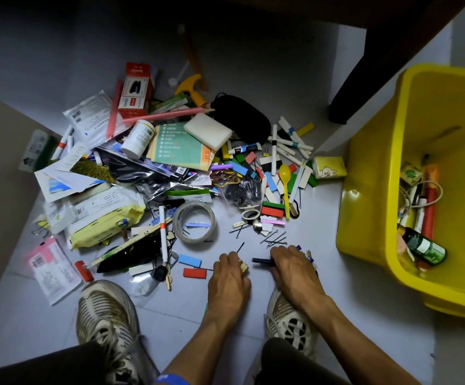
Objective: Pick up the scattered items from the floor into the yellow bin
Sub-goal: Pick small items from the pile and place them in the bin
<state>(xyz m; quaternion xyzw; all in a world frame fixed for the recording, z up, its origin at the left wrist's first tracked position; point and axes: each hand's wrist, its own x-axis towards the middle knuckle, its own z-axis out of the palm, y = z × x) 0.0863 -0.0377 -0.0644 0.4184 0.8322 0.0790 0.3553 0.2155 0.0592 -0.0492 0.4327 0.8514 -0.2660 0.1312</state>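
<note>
1. I can read little writing. The red box (136, 90) at the far side of the pile, well beyond my hands, has white letters too blurry to read. The teal booklet (181, 145) has lines of small print I cannot read.
2. The yellow bin (370, 190) is bright plastic and sits to the right of my right hand, near it. Inside I see a green bottle (423, 245) with a label, a red stick and some pens.
3. The scattered items (170, 168) make a big messy heap in front of both hands: pens, colored blocks, packets, a yellow spoon (285, 179) and a roll of clear tape (195, 222).
4. Black hair pins (274, 239) lie on the floor (323, 273) just in front of my right hand.
5. My left hand (230, 276) is curled down on the floor and pinches a small pale thing I cannot name.
6. My right hand (294, 266) is curled too, and its fingers grip a dark pen (262, 261) that pokes out toward my left hand.
7. A red block (194, 273) lies just left of my left hand.
</note>
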